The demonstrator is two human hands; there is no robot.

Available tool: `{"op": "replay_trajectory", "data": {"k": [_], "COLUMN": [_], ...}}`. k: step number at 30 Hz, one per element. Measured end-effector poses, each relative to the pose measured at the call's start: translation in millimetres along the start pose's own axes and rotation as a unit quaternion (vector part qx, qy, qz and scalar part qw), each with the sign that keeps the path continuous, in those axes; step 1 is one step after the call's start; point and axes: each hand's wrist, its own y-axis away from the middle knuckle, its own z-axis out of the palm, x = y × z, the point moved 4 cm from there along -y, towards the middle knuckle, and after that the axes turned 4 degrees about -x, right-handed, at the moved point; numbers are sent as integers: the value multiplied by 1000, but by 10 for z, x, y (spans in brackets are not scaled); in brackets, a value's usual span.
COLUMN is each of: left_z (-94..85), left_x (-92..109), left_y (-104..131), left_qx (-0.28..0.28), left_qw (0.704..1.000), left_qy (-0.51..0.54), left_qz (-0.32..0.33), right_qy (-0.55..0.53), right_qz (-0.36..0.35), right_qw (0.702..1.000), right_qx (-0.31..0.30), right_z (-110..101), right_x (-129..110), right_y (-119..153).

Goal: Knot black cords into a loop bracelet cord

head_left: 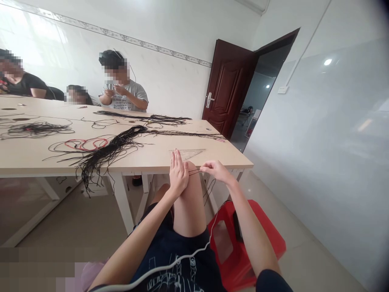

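Note:
Thin black cord (195, 172) stretches between my two hands over a raised bare knee. My left hand (178, 173) lies against the side of the knee, fingers extended upward, with the cord's end running under its palm. My right hand (217, 170) pinches the cord between thumb and fingertips, to the right of the knee. A loose loop of the cord (210, 190) hangs below my right hand. A clear triangular ruler (190, 154) lies at the table's near edge, just behind my left hand.
On the table (158, 156) lie a thick black cord bundle (112, 148), red cord (86, 144) and more black cords (38, 129). A red stool (264, 231) stands at the right. Across the table sits a person in grey (136, 95); others are farther left.

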Motion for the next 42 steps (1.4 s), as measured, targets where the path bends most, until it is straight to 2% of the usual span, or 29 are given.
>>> {"op": "replay_trajectory", "data": {"k": [7,17,24,35,42], "left_z": [24,12,6,16,-17], "left_x": [43,109,130,122,168], "left_y": [-2,12,24,27,38], "left_qx": [-16,-20,-19,-15,-33], "left_qw": [997,993,992,988,975], "left_qy": [-68,-111,-119,-141,-182], "left_qz": [28,42,39,53,123], "right_qy": [-19,-12,-8,4,2], "right_qz": [40,83,101,97,108], "right_qw": [995,985,982,981,981], "right_qx": [89,149,156,167,159], "right_z": [-395,-663,-711,-734,-677], "right_x": [222,382,495,517,463], "right_y": [489,883,992,1031,1024]}}
